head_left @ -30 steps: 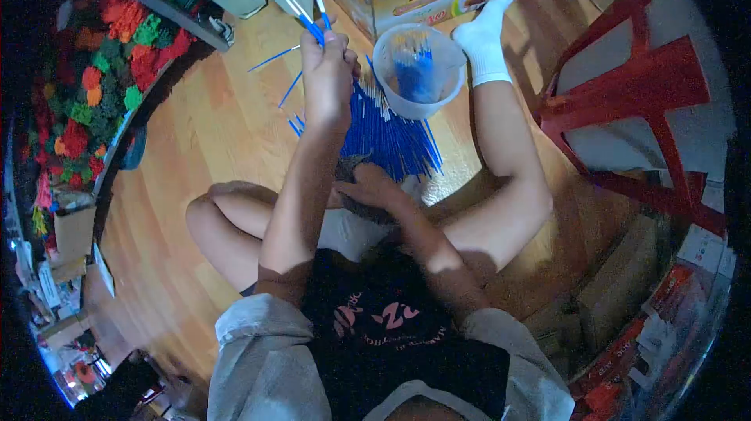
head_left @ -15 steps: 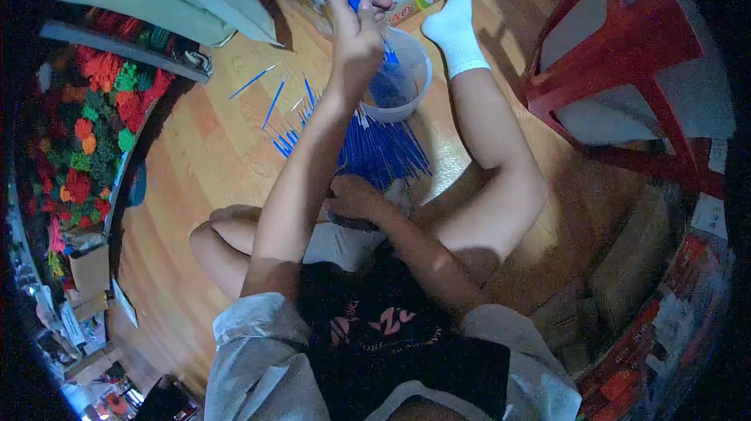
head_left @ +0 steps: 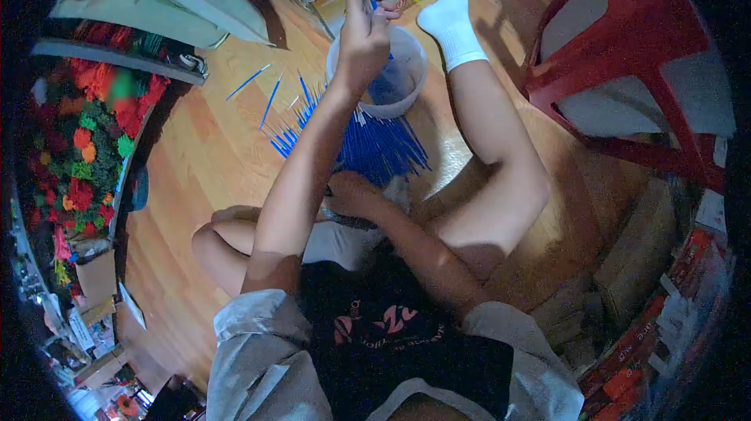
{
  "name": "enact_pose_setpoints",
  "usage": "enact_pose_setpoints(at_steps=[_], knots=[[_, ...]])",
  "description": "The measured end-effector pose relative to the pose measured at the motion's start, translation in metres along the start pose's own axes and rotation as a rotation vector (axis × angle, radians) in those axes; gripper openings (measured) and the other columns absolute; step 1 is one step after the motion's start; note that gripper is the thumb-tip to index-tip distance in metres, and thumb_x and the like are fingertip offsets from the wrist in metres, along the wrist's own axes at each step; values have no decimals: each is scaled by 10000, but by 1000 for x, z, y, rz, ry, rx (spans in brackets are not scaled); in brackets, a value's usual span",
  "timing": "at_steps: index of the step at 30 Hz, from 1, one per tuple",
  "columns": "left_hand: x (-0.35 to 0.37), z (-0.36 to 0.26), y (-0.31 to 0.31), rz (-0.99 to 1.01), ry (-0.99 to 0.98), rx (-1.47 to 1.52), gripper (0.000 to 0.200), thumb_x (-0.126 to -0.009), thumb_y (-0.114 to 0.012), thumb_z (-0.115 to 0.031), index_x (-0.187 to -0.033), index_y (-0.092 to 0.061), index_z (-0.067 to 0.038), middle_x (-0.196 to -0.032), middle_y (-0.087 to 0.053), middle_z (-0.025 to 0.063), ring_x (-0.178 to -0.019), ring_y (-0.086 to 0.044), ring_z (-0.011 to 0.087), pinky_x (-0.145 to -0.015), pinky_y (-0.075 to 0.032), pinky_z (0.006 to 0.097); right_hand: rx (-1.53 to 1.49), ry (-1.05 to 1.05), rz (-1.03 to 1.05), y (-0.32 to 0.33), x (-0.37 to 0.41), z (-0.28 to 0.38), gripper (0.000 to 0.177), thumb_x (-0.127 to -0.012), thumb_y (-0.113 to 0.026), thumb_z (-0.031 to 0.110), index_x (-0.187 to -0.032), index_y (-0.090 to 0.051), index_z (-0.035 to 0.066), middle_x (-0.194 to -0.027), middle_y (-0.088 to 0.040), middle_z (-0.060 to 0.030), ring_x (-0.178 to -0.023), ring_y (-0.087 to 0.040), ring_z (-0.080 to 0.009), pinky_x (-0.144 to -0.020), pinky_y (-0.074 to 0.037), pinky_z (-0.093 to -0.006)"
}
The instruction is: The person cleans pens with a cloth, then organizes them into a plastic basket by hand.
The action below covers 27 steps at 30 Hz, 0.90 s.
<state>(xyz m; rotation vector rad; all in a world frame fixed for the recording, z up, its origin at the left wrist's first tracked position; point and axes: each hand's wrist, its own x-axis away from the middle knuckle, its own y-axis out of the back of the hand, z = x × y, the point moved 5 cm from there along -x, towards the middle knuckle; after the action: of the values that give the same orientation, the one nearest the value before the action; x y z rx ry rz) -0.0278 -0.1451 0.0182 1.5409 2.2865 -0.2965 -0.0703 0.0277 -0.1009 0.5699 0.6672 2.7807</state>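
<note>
Stretched out over the tub, my left hand (head_left: pixel 368 44) is closed, its fingers pinching a narrow blue stick (head_left: pixel 374 5) that they largely cover. Below it a dense fan of thin blue sticks (head_left: pixel 375 147) spreads over the floor before my lap. My right hand (head_left: pixel 353 194) is curled at the near end of this fan; it lies in shadow, and what its fingers hold is hidden. The translucent plastic tub (head_left: pixel 420 80) stands just beyond the fan, with something blue inside it.
Several loose blue sticks (head_left: pixel 271 104) lie on the wooden floor left of the fan. A printed cardboard box (head_left: pixel 332 10) stands behind the tub. My white-socked foot (head_left: pixel 450 26) is right of the tub. A red plastic stool (head_left: pixel 657 53) is at right, and colourful fuzzy bundles (head_left: pixel 82 139) fill the left side.
My left hand has moved slightly right and down, and the blue piece in it shows less. My right hand stays by the near end of the sticks.
</note>
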Motion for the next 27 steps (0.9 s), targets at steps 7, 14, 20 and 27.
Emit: enact_pose_setpoints(at_steps=[7, 14, 20, 27], knots=[[3, 3, 11, -8, 99, -18, 234, -811, -392, -24, -1034, -360, 38, -893, -519, 147, -822, -541, 177, -765, -419, 260, 104, -29, 4, 14, 0, -2, 396, -763, -496, 355, -840, -566, -27, -818, -566, -211, -772, -555, -309, -715, -419, -374], [28, -35, 68, -128, -37, -170, 249, -787, -453, -47, -1019, -438, 43, -934, -542, 130, -879, -523, 172, -766, -405, 249, 16, -114, 3, 7, 10, 11, 366, -684, -563, 318, -797, -590, -30, -815, -577, -222, -745, -569, -345, -694, -448, -411], [115, 15, 188, -415, 338, -628, 182, -769, -535, -136, -871, -537, 14, -757, -588, 103, -711, -557, 147, -642, -438, 261, 74, -24, -77, -3, 7, 5, 485, -716, -525, 435, -719, -571, -47, -716, -555, -250, -700, -554, -370, -669, -431, -423], [228, 54, 188, -200, 717, -826, 269, -730, -563, -280, -729, -555, -11, -657, -578, 162, -642, -579, 298, -570, -437, 369, 204, -35, -69, -4, 11, 8, 516, -697, -533, 468, -704, -574, -46, -719, -560, -242, -703, -559, -357, -654, -438, -415]])
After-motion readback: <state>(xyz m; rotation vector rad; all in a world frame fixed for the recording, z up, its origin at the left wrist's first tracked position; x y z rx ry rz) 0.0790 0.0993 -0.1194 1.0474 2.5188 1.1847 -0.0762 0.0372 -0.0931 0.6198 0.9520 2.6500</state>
